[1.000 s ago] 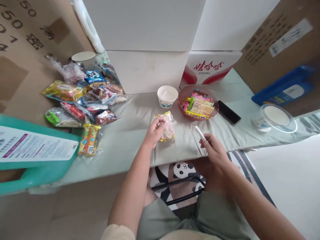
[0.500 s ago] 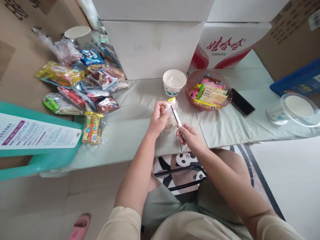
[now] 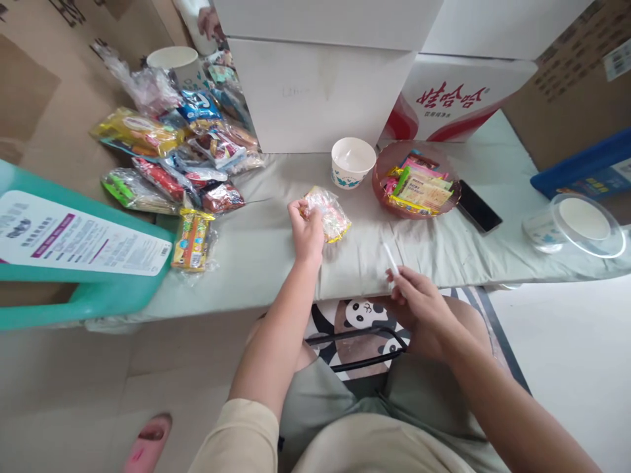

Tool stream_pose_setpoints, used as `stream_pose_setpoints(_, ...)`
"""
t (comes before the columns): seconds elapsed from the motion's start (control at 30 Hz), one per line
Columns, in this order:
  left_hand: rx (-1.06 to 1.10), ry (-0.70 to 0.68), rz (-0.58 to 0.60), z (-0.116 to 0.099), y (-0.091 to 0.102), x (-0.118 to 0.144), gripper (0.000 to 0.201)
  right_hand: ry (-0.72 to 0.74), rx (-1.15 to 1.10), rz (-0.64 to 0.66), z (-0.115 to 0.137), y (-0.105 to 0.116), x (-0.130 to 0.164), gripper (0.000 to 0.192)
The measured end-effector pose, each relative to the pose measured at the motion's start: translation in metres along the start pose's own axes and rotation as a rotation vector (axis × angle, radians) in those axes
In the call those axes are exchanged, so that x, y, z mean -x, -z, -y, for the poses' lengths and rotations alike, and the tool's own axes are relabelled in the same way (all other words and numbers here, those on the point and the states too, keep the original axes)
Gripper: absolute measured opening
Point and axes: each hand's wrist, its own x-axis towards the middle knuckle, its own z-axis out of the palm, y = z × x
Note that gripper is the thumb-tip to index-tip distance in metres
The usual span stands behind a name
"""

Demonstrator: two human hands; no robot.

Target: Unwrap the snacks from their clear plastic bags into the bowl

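Observation:
My left hand (image 3: pixel 305 226) pinches the near left corner of a clear snack packet (image 3: pixel 329 211) with yellow edges, which lies on the pale green cloth (image 3: pixel 266 249). My right hand (image 3: pixel 414 299) is at the cloth's front edge, to the right of the packet, gripping a thin white knife (image 3: pixel 390 259) that points away from me. Just beyond the packet stands a white paper cup (image 3: pixel 353 161), beside a pink bowl (image 3: pixel 383 172) filled with small wrapped snacks.
A heap of snack bags (image 3: pixel 182 167) lies at the left, with a teal plastic stool (image 3: pixel 73 263) in front of it. A black phone (image 3: pixel 476 206) and a clear lidded container (image 3: pixel 574 226) sit at the right. White boxes (image 3: pixel 320 92) and cardboard cartons line the back.
My right hand has drawn the knife back from the packet to the cloth's front edge. My left hand still holds the packet, now turned flatter on the cloth.

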Motion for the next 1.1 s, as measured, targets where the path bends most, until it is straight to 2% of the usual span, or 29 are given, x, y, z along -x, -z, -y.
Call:
stream_pose_setpoints(0.07,-0.141,0.034,0.022,-0.003,-0.005,0.01,0.016,0.124,0.292,-0.224,-0.007,0.019,-0.01,0.039)
stream_pose_setpoints(0.13,-0.294,-0.016,0.071,-0.008,-0.005,0.018,0.018,0.198,0.544,-0.367,-0.015,0.036,-0.024,0.041)
stream_pose_setpoints(0.23,-0.422,-0.213,0.084,-0.013,0.007,0.017,0.027,0.204,0.771,-0.396,-0.026,0.055,-0.046,0.043)
stream_pose_setpoints(0.27,-0.429,-0.255,0.125,-0.013,0.012,0.013,0.032,0.211,0.819,-0.399,-0.03,0.059,-0.052,0.042)
stream_pose_setpoints(0.37,-0.456,-0.241,0.369,-0.013,0.023,0.001,0.048,0.273,0.877,-0.493,-0.033,0.065,-0.062,0.039)
stream_pose_setpoints(0.43,-0.506,-0.166,0.425,-0.013,0.025,-0.003,0.043,0.373,0.792,-0.52,-0.028,0.057,-0.063,0.04)
stream_pose_setpoints(0.47,-0.535,-0.127,0.404,-0.014,0.024,-0.004,0.036,0.442,0.71,-0.474,-0.022,0.049,-0.063,0.041)
stream_pose_setpoints(0.57,-0.596,-0.048,0.272,-0.02,0.02,-0.003,0.019,0.631,0.455,-0.195,0.004,0.014,-0.064,0.05)
stream_pose_setpoints(0.67,-0.592,0.009,0.201,-0.024,0.023,-0.004,0.021,0.671,0.391,-0.045,0.032,-0.015,-0.069,0.057)
stream_pose_setpoints(0.77,-0.617,0.059,0.152,-0.026,0.035,-0.01,0.022,0.683,0.327,-0.016,0.043,-0.015,-0.072,0.039)
stream_pose_setpoints(0.87,-0.678,0.102,0.122,-0.026,0.054,-0.016,0.012,0.693,0.188,-0.104,0.03,0.005,-0.072,0.018)
stream_pose_setpoints(0.93,-0.704,0.155,0.121,-0.026,0.064,-0.016,0.009,0.616,0.1,-0.207,0.015,0.018,-0.072,0.009)
stream_pose_setpoints(1.03,-0.778,0.233,0.11,-0.029,0.072,-0.009,0.022,0.373,-0.014,-0.434,-0.009,0.025,-0.069,0.007)
stream_pose_setpoints(1.1,-0.862,0.223,0.14,-0.032,0.072,-0.002,0.039,0.277,-0.057,-0.601,-0.019,0.021,-0.062,0.011)
